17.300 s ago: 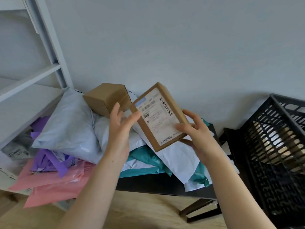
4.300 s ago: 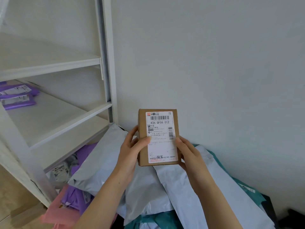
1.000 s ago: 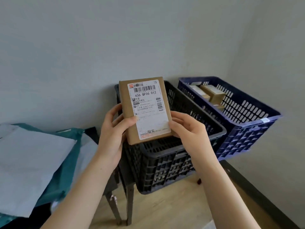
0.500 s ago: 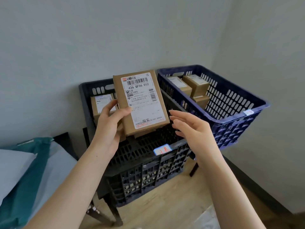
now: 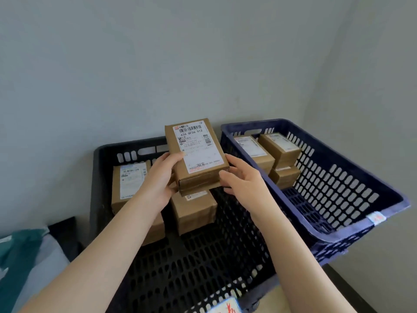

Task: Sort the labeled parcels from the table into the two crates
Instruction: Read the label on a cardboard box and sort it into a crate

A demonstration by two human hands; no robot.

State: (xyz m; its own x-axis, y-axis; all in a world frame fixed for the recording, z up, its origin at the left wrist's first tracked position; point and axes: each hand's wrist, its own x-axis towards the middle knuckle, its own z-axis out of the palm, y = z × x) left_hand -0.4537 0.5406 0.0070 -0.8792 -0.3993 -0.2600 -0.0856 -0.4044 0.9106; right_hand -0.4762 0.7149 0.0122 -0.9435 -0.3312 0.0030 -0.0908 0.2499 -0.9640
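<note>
Above the black crate, a box is gripped at its sides by the left hand and the right hand, over other boxes lying inside.

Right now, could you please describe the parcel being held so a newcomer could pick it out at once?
Find the black crate, left of the blue crate. Over it, the left hand and right hand hold one brown cardboard box. Unlike the boxes lying in the crates, it is held up, white label reading 436 QF06 012.
</note>
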